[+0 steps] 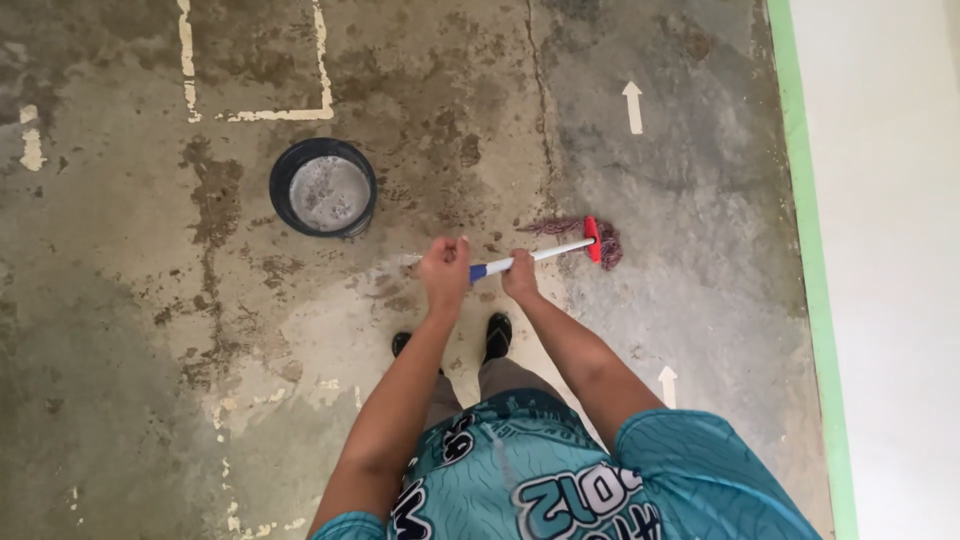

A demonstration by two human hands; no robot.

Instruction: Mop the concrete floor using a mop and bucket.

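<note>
I hold a mop with both hands. Its white and blue handle (530, 258) runs from my hands out to the right. My left hand (444, 272) is closed around the top end of the handle. My right hand (519, 278) grips it just beyond the blue part. The red mop head (593, 239) with its dark reddish strings (608, 245) lies on the wet, stained concrete floor (150, 300) ahead of my feet.
A black bucket (323, 187) of cloudy water stands on the floor to the left, beyond my hands. White painted lines (322, 60) and arrows (632, 105) mark the concrete. A green stripe (805, 200) borders a white wall (890, 250) on the right.
</note>
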